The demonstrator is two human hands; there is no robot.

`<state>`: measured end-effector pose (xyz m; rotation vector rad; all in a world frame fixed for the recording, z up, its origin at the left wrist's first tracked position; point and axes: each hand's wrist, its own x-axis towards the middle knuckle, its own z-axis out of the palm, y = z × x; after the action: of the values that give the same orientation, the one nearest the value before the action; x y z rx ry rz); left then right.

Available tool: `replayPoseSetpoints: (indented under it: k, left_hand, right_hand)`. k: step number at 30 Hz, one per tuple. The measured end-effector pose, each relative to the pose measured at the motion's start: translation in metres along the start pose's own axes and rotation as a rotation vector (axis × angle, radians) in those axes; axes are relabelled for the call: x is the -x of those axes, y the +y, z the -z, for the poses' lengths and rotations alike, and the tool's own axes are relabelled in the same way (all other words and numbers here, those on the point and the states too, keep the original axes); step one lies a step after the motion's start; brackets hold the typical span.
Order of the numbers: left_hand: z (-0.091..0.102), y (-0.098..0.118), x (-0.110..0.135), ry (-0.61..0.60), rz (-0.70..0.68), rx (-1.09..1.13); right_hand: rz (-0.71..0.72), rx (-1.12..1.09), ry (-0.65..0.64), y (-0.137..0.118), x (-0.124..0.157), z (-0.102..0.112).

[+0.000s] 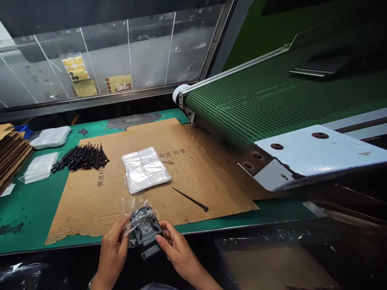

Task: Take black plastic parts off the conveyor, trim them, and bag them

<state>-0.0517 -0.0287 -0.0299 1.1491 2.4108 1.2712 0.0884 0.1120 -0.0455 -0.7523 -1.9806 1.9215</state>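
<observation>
Low in the view, my left hand (112, 249) pinches the edge of a clear plastic bag (130, 225). The bag's film lies over the upper part of a dark grey plastic bracket (148, 231), whose lower end sticks out of it. My right hand (178, 247) grips the bracket's right side, thumb on its face. Just beyond them, a tied stack of clear bags (146, 169) lies on the cardboard sheet (87, 213). A single black screw-like pin (190, 199) rests on the cardboard to the right.
A pile of black pins (83, 157) lies at left, beside two more bag stacks (50, 137). Folded cardboard (13, 157) stands at the far left. A green conveyor belt (260, 96) ends over the green table (18, 217), with a white end plate (320, 155) jutting toward me.
</observation>
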Motion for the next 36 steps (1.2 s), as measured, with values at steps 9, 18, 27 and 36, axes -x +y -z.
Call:
replayPoseSetpoints:
  k: [9, 18, 27, 36]
  left_hand:
    - [-0.012, 0.027, -0.016, 0.134, -0.463, -0.353]
    - [-0.011, 0.070, -0.014, -0.042, -0.790, -0.370]
    - [-0.041, 0.068, -0.003, -0.111, -0.989, -0.133]
    - [-0.021, 0.043, -0.003, 0.258, 0.531, 1.015]
  right_hand:
    - [0.077, 0.012, -0.092, -0.001, 0.002, -0.007]
    - [0.088, -0.436, 0.067, -0.003, -0.008, -0.018]
    - [-0.151, -0.566, 0.227, -0.018, -0.019, -0.012]
    - [-0.036, -0.427, 0.240, -0.020, -0.011, -0.010]
